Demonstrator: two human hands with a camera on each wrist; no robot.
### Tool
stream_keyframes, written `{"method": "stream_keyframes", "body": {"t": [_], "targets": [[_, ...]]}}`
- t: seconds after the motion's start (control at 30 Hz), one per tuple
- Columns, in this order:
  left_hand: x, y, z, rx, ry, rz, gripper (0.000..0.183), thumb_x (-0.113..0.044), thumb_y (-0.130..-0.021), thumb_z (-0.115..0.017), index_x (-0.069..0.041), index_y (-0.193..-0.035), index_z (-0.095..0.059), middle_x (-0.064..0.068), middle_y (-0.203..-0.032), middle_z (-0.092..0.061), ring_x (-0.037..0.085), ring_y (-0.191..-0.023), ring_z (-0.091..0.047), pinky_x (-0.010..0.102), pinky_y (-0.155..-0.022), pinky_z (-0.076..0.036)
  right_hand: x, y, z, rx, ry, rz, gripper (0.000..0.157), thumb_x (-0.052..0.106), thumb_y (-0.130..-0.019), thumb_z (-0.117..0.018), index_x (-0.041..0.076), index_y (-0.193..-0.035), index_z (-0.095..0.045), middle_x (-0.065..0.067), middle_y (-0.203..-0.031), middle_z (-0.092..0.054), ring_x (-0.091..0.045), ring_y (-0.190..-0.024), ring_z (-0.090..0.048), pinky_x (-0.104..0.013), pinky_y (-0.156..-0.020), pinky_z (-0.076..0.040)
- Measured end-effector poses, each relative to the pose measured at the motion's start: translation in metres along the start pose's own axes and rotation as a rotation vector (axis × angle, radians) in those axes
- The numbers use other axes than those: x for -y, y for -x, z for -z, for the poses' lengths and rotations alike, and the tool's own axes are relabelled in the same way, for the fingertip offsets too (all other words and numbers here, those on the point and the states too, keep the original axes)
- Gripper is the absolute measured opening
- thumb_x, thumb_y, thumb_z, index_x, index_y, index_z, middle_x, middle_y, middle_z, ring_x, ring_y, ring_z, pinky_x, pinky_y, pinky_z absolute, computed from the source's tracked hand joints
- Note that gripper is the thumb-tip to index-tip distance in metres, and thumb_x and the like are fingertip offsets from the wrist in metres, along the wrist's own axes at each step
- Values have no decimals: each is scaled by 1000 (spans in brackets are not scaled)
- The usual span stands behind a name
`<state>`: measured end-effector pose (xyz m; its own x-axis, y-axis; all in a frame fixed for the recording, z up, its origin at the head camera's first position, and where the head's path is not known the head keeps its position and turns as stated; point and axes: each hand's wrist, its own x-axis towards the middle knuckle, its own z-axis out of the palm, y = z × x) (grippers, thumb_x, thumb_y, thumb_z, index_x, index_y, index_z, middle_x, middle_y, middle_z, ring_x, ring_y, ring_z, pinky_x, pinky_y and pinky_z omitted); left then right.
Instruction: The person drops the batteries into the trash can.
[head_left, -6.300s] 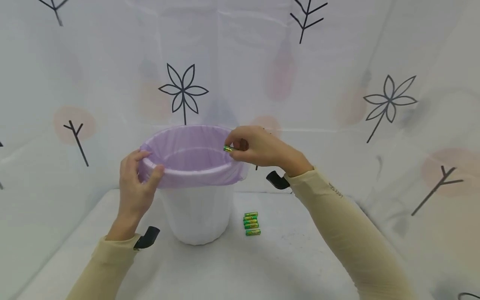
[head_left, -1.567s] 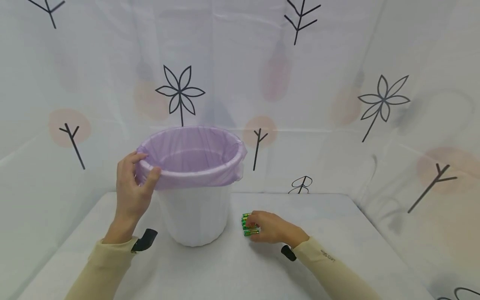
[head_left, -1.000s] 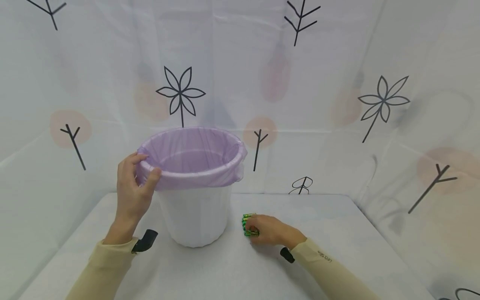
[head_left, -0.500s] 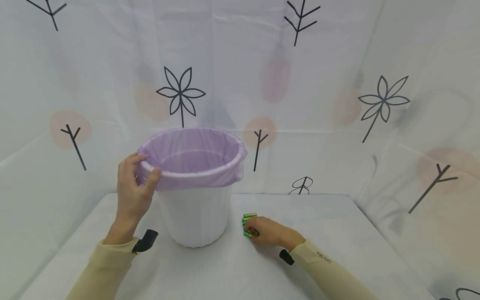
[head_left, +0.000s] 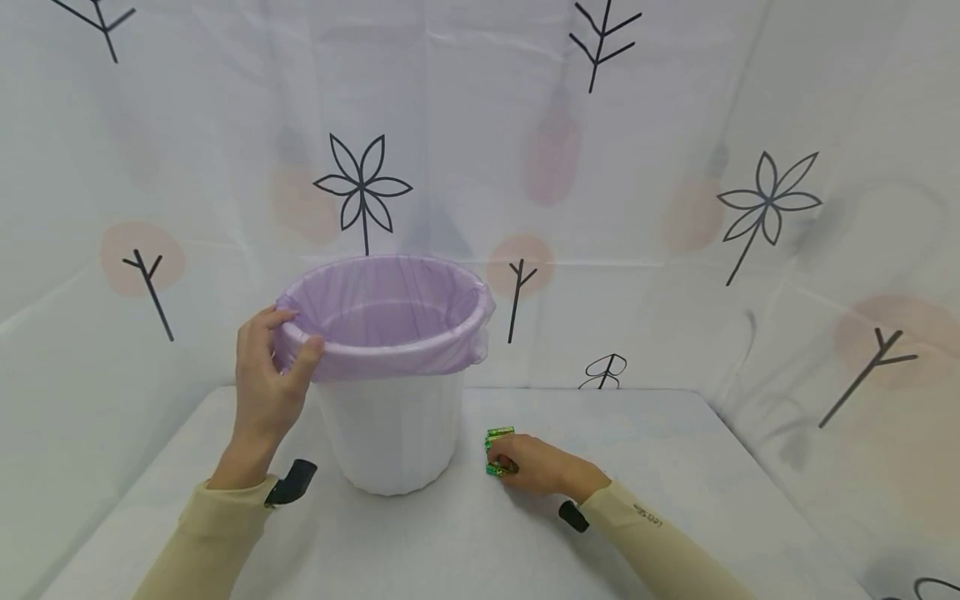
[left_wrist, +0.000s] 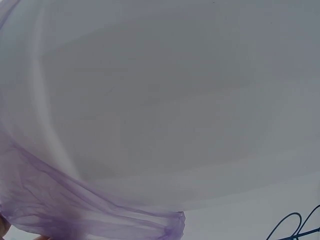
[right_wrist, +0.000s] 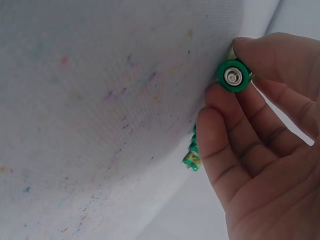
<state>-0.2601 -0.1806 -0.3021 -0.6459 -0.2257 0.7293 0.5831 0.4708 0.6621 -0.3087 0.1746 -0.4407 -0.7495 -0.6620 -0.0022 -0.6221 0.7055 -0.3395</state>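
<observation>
A white trash can (head_left: 393,433) stands on the table, lined with a purple trash bag (head_left: 390,360) folded over its rim. My left hand (head_left: 268,396) grips the can's left rim, thumb outside over the bag and fingertips at the inner edge. To the can's right, my right hand (head_left: 536,462) pinches a green battery (right_wrist: 233,76) between thumb and fingers, low at the tabletop. Its round metal end faces the right wrist camera. More green and gold batteries (head_left: 500,432) lie just beyond the fingers, partly hidden by them.
The white-covered table (head_left: 615,533) carries small coloured specks in the right wrist view. Behind it hangs a pale backdrop (head_left: 465,125) with plant drawings. A black wrist mount (head_left: 573,515) sits below the right sleeve, another (head_left: 292,482) by the left.
Earlier my right hand held a battery at the bin's right rim; it has since come down to the row on the table, its fingers closing round the nearest battery. My left hand stays put.
</observation>
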Motion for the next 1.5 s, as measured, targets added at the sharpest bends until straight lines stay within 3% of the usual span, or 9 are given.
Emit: {"method": "stream_keyframes", "body": {"t": [0.2, 0.47, 0.73, 0.93, 1.13, 1.5], "targets": [[-1, 0, 0, 0, 8, -1, 49, -26, -84, -64, -4, -126, -51, 10, -135, -40, 20, -111, -40, 54, -87, -41, 1, 2, 4, -6, -9, 2, 20, 10, -87, -65, 19, -105, -62, 11, -86, -51, -6, -80, -47, -25, -71, -41], [0, 0, -1, 2, 10, -3, 49, -26, -84, -65, -4, -126, -51, 11, -134, -40, 20, -110, -40, 54, -86, -41, 9, 15, 25, -35, -37, -3, 24, 8, -87, -64, 16, -110, -63, 12, -92, -54, -8, -82, -50, -25, -75, -46], [1, 0, -1, 5, 6, -7, 49, -26, -84, -65, -4, -126, -51, 11, -134, -40, 18, -110, -39, 51, -85, -40, 22, 30, 57, -91, 1, 75, 25, 3, -84, -61, 10, -109, -62, 8, -88, -54, -7, -79, -51, -25, -71, -47], [0, 1, -1, 3, -1, 7, 49, -27, -84, -64, -5, -126, -51, 10, -135, -40, 19, -109, -39, 50, -85, -39, 34, 40, 85, -113, 47, 110, 24, 2, -85, -58, 10, -107, -63, 6, -89, -55, -6, -79, -52, -25, -72, -47], [0, -1, 0, -10, -13, -23, 50, -27, -83, -65, -3, -125, -52, 13, -134, -41, 17, -110, -39, 45, -81, -38, 49, 45, 107, -142, 97, 146, 24, 3, -85, -58, 12, -107, -64, 9, -91, -55, -4, -79, -55, -24, -72, -49], [-2, 0, 1, 6, -2, -6, 50, -27, -84, -64, -3, -126, -51, 12, -135, -40, 23, -113, -40, 55, -85, -39, 73, 51, 149, -267, 141, 215, 29, 1, -83, -57, 16, -107, -63, 11, -91, -54, -5, -80, -54, -26, -72, -48]]}}
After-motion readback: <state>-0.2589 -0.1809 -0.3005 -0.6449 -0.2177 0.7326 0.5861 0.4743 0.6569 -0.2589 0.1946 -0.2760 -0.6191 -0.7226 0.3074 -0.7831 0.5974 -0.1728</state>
